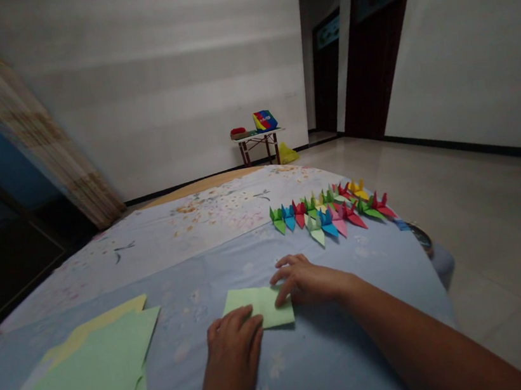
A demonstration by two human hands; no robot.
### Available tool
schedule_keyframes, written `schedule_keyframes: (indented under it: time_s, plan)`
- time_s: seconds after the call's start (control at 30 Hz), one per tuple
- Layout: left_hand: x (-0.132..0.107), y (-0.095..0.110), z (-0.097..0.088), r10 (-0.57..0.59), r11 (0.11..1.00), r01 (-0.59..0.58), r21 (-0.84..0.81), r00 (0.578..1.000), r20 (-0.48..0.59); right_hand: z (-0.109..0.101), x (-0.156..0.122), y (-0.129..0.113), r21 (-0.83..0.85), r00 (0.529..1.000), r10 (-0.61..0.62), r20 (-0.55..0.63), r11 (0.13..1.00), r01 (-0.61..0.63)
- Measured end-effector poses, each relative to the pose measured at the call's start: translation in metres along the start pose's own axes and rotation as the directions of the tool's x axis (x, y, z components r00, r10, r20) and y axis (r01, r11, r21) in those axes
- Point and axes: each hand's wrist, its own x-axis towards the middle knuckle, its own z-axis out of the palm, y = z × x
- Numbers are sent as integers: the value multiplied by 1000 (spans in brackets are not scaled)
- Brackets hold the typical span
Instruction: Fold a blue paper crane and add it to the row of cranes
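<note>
A patterned curtain (pixel 41 115) hangs at left. Near the pale wall (pixel 170 92) stands a small table (pixel 253 136) bearing a multicoloured package (pixel 265 121) and a red item (pixel 237 131); a yellow bag (pixel 287 153) lies on the glossy floor (pixel 499 221) just beside it. Dark doors (pixel 379 58) stand on the right

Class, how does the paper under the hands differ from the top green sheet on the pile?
The small paper looks smaller; the top sheet looks larger. The left hand and right hand touch the small paper; neither touches the top sheet. Both are pale green.
</note>
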Motion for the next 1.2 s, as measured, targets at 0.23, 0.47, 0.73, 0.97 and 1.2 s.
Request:
schedule_keyframes:
  time_s: [0.23,0.47,0.73,0.97,1.2]
  plan:
    - [0,4,0,-24,998,25,-55,1000,7,6,-2,8,-2,999,39,7,999,-39]
    - [-1,12,-2,-45,995,47,-88,999,32,10,2,22,144,995,37,-88,989,-24]
    - [-3,10,6,-29,995,29,-95,1000,2,23,12,24,190,958,192,-215,970,-152]
    - [-6,22,2,5,988,-3,-153,1000,9,24,14,21,165,900,374,-225,925,-343]
    - [-5,28,1,-25,992,37,-123,995,95,25,18,11,115,874,428,-232,904,-412]
